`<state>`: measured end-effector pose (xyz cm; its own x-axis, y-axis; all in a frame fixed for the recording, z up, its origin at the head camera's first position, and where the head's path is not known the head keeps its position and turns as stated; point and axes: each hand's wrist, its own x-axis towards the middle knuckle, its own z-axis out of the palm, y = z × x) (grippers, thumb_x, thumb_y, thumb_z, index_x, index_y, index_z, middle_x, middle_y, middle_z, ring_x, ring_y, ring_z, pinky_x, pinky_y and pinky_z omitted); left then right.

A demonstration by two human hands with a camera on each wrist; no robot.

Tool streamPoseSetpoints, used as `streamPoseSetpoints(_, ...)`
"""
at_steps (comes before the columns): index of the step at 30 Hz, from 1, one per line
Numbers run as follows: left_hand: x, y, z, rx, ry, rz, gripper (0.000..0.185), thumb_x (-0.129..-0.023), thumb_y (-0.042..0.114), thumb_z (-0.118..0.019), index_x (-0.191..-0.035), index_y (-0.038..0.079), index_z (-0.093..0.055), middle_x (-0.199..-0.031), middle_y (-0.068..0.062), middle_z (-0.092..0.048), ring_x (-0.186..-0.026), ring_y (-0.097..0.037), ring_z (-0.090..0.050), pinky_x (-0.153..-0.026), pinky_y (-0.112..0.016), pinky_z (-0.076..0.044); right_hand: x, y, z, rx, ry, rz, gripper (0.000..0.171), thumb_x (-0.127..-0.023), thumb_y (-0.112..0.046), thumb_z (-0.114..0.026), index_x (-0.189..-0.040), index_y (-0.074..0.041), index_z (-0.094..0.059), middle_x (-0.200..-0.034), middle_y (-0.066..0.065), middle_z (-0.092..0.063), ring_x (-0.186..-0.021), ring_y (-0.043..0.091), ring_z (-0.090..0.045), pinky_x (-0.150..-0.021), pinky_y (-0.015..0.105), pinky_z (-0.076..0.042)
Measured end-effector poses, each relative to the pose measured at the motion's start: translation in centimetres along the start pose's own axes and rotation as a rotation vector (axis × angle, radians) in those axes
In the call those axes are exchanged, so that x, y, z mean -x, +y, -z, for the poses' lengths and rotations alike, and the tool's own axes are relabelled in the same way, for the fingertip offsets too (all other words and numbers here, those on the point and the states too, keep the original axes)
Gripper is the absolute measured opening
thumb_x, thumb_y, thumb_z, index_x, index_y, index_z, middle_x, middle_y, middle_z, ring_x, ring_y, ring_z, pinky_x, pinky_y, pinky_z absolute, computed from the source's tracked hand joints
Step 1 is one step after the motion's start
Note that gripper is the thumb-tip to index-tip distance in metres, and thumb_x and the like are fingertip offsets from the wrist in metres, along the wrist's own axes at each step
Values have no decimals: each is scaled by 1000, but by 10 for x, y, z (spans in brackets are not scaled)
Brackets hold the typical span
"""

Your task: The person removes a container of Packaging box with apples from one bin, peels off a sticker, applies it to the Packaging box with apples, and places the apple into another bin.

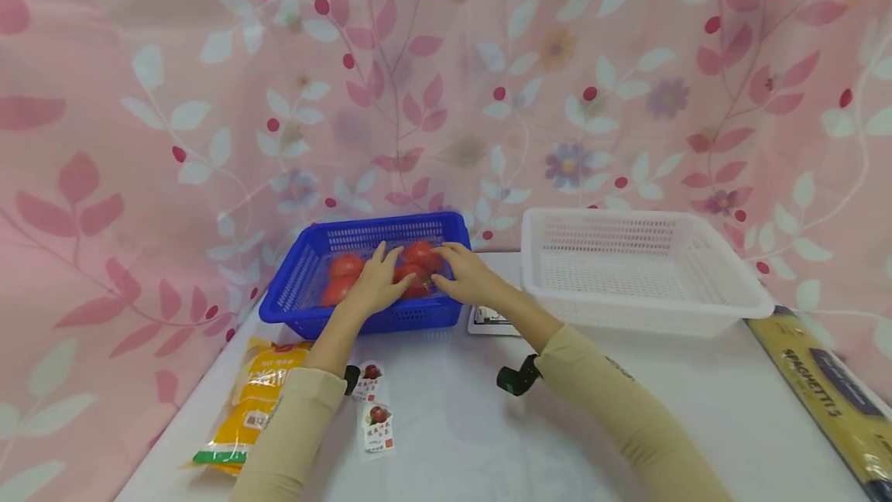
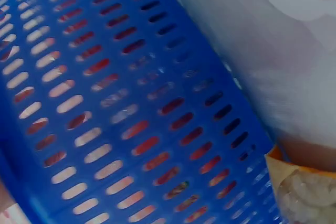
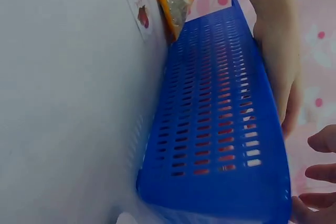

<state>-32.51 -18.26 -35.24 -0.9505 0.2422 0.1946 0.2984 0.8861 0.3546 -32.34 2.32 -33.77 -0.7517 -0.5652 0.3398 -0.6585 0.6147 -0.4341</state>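
Observation:
Several red tomatoes [image 1: 346, 265] lie in a blue perforated basket [image 1: 293, 285]. My left hand [image 1: 376, 285] reaches in over the front rim, its extended fingers between the tomatoes on the left and those on the right, thumb against a right-hand tomato [image 1: 411, 283]. From the other side my right hand [image 1: 470, 273] reaches over the basket's right end, fingers spread and lightly bent beside the tomato [image 1: 421, 254] at the back right. In the right wrist view, the fingers [image 3: 323, 172] stand apart above the rim. The left wrist view shows mostly the basket's slotted wall [image 2: 115, 103].
A white perforated basket [image 1: 641, 308] stands to the right, with a yellow spaghetti pack [image 1: 822, 393] beside it. On the left lie a yellow bag [image 1: 261, 393] and two printed labels [image 1: 377, 428]. A flat white-edged item [image 1: 491, 321] sits between the baskets.

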Motion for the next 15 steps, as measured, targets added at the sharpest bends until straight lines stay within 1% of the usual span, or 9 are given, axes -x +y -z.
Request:
streamPoseSetpoints(2, -4, -3, 0, -15, -29, 18, 66, -93, 40, -49, -142, 1, -27, -142, -31, -19, -124, -51, -29, -95, -60, -32, -14, 0, -9, 7, -30, -20, 51, -89, -26, -58, -131, 0, -44, -135, 24, -38, -122, 39, -39, -97, 50, -37)
streamPoseSetpoints(4, -6, -4, -1, -38, -56, 40, 68, -92, 41, -49, -142, 0, -26, -138, -32, -25, -122, -50, -33, -94, -59, -34, -26, 2, -18, 19, -60, -63, 55, -89, -29, -58, -132, 1, -43, -137, 26, -35, -123, 42, -36, -96, 52, -36)
streamPoseSetpoints(7, -10, -3, -3, -70, -76, 74, 72, -91, 44, -51, -142, 1, -25, -134, -31, -30, -118, -48, -39, -92, -57, -37, -41, 5, -30, 21, -78, -169, 58, -89, -33, -55, -135, -1, -38, -141, 27, -26, -123, 48, -31, -94, 56, -36)
streamPoseSetpoints(10, -13, -1, -5, -130, -95, 98, 77, -88, 49, -52, -142, 1, -27, -133, -30, -34, -117, -46, -42, -93, -56, -36, -53, 9, -39, -3, -53, -276, 59, -89, -34, -53, -137, -3, -36, -143, 27, -22, -123, 49, -29, -94, 57, -34)
streamPoseSetpoints(12, -15, 2, -6, -171, -113, 100, 79, -86, 52, -52, -140, 0, -30, -131, -29, -38, -115, -46, -44, -93, -56, -37, -59, 11, -45, -4, -46, -334, 59, -90, -34, -51, -137, -3, -36, -143, 27, -22, -123, 49, -28, -97, 57, -31)
streamPoseSetpoints(15, -18, 6, -7, -226, -148, 80, 79, -85, 53, -54, -136, -4, -37, -130, -30, -41, -112, -47, -46, -92, -56, -38, -66, 13, -54, 20, -82, -381, 58, -92, -34, -49, -138, -2, -34, -144, 25, -21, -129, 44, -24, -103, 56, -22)
